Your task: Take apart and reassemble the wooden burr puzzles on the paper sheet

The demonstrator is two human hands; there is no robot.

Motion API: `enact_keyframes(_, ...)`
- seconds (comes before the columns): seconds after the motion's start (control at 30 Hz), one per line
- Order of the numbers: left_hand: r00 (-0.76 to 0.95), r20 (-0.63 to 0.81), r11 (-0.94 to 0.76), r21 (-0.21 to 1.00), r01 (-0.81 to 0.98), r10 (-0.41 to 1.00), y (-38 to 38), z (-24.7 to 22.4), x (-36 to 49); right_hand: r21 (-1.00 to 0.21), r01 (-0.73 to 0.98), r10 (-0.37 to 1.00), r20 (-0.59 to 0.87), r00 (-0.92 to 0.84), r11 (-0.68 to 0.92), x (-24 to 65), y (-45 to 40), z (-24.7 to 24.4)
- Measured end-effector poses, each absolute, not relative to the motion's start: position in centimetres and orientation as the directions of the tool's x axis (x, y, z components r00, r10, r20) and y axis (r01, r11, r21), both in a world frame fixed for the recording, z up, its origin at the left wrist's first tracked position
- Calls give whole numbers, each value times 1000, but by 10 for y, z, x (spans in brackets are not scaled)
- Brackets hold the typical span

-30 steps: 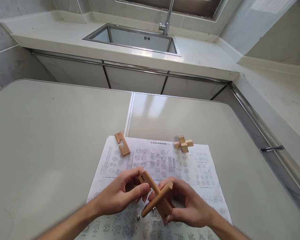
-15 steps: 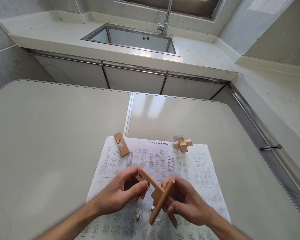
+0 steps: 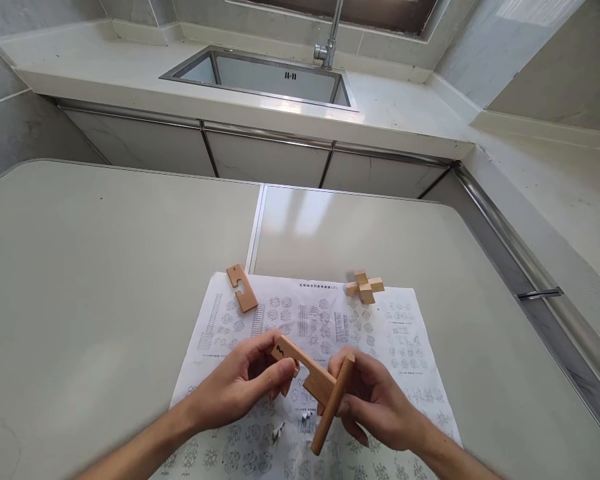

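A flat notched wooden piece [image 3: 318,383] with a dark mark at its upper left end is held over the printed sheet [image 3: 290,307]. My left hand [image 3: 253,380] pinches its marked end between thumb and fingers. Near the other end, a round wooden rod [image 3: 333,404] crosses the piece at a slant. My right hand [image 3: 375,400] is closed around that end, with the rod against its fingers. Part of the piece is hidden behind the rod and my right fingers.
Another notched wooden piece [image 3: 242,288] lies on the sheet's upper left edge. A cross-shaped wooden puzzle [image 3: 365,287] rests at its upper right. Beyond the table [image 3: 130,240] are a counter [image 3: 400,110] and a sink [image 3: 275,72].
The rod has shifted right toward the piece's end and now stands a little steeper. My right hand has moved slightly right; my left hand stays nearly the same.
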State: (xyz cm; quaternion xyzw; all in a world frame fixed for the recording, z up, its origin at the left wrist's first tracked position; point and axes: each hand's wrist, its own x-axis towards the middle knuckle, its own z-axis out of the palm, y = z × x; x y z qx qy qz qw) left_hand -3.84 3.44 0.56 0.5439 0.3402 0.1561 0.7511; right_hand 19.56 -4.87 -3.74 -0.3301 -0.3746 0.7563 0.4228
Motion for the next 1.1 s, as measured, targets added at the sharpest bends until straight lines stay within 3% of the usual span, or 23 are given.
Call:
enact_keyframes(0.5, 705, -315, 333, 935, 118, 635, 38, 6, -41, -838, -372, 833, -163, -528, -399, 193, -40, -22)
enact_keyframes(1.1, 698, -330, 357, 927, 114, 636, 38, 5, -40, -875, -359, 865, -122, -486, -326, 191, -44, -22)
